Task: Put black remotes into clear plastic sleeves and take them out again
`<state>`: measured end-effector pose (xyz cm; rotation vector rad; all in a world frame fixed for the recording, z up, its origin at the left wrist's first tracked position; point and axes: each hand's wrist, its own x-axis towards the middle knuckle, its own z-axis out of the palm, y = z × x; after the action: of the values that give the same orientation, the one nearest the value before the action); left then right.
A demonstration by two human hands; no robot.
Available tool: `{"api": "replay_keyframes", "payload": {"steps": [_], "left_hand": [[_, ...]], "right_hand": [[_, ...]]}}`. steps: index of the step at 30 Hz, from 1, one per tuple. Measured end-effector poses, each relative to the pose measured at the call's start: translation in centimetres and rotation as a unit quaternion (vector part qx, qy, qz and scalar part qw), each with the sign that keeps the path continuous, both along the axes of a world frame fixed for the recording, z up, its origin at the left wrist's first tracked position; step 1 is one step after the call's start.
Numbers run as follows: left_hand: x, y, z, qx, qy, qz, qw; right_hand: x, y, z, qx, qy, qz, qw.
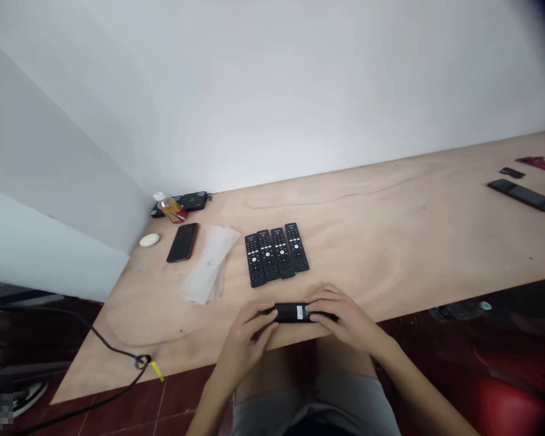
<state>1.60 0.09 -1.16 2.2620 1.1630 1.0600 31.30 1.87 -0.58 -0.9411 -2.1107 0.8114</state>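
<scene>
Near the table's front edge a black remote control [287, 312] lies crosswise with its back up, a small white label [300, 312] showing on it. My left hand [253, 330] grips its left end between thumb and fingers. Around the right end, the fingers of my right hand [338, 312] are closed and hide part of it. Just beyond, several black remote controls [276, 254] lie side by side, button side up. Left of them is a small stack of translucent plastic sleeves [211, 263].
A phone [182, 242], a round cream-coloured object [149, 240], a bottle [171, 208] and black boxes [194, 200] occupy the left end. At far right lie a dark flat device [524, 195] and a red item [541, 163]. A black cable [113, 348] crosses the left front edge.
</scene>
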Motion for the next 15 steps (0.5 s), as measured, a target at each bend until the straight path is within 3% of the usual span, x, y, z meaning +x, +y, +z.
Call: {"api": "replay_keyframes", "payload": {"steps": [5,8,11,15], "left_hand": [[2.6,0.2,0.1,-0.034,-0.042,-0.022,0.998],[2.7,-0.1,0.8,-0.079,-0.031,-0.025,0.996],[1.0,-0.2,1.4,-0.067,-0.012,0.012,0.998],[-4.5,1.0,2.1,0.045,0.03,0.171,0.984]], "right_hand": [[-0.5,0.0,0.4,-0.011,0.001,0.013,1.0],[-0.5,-0.3,1.0,-0.013,-0.024,0.009,1.0],[-0.5,-0.5,1.2,-0.012,-0.05,0.004,0.999],[-0.5,-0.6,1.1,-0.004,-0.047,-0.002,0.999]]}}
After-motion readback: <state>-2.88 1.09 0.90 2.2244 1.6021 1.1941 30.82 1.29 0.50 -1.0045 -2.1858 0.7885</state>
